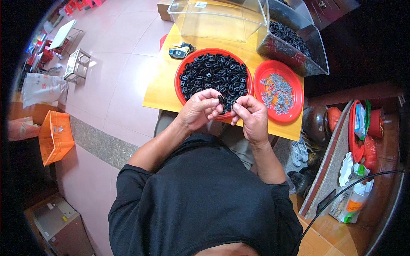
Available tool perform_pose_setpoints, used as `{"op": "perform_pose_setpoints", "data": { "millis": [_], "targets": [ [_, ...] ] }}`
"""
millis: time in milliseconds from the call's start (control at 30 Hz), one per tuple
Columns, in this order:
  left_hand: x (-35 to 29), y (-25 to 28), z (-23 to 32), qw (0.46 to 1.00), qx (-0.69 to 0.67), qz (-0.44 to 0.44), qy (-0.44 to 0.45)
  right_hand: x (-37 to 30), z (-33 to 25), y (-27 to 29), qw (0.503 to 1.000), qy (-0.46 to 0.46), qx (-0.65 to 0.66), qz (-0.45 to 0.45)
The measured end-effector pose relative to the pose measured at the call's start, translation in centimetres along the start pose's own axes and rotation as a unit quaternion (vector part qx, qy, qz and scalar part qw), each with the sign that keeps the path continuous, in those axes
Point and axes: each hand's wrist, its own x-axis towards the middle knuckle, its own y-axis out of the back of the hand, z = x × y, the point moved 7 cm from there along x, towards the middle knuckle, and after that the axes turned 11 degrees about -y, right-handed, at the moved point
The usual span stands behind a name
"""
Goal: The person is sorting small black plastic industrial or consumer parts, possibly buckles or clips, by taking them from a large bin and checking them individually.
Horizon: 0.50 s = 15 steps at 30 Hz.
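My left hand (202, 107) pinches a small black plastic piece (221, 99) between thumb and fingertips, above the near rim of a red basin (177, 82). Close beside it, my right hand (251, 115) is closed in a pinch too. What sits in those fingertips is too small to name. Many black oval pieces with two holes (207, 70) heap up inside the basin. Just to its right, a red plate (297, 83) carries a scatter of small silvery metal pieces (278, 96).
The yellow table (160, 91) also bears keys with a dark fob (178, 52), a clear plastic bin (218, 27), and another bin (294, 57) of black pieces. An orange basket (55, 138) stands at left. A shelf with bags (354, 202) and a black cable (337, 194) lie at right.
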Motion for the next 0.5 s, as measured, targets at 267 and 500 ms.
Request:
{"op": "perform_pose_setpoints", "data": {
  "millis": [267, 500],
  "targets": [
    [-0.3, -0.7, 0.6, 0.998, 0.041, -0.019, -0.047, -0.2, -0.3, -0.4, 0.999, -0.013, -0.039, 0.004],
    [-0.3, -0.3, 1.0, 0.976, 0.194, 0.008, -0.095, 0.1, -1.1, -1.1, 0.997, 0.061, 0.029, 0.043]
  ]
}}
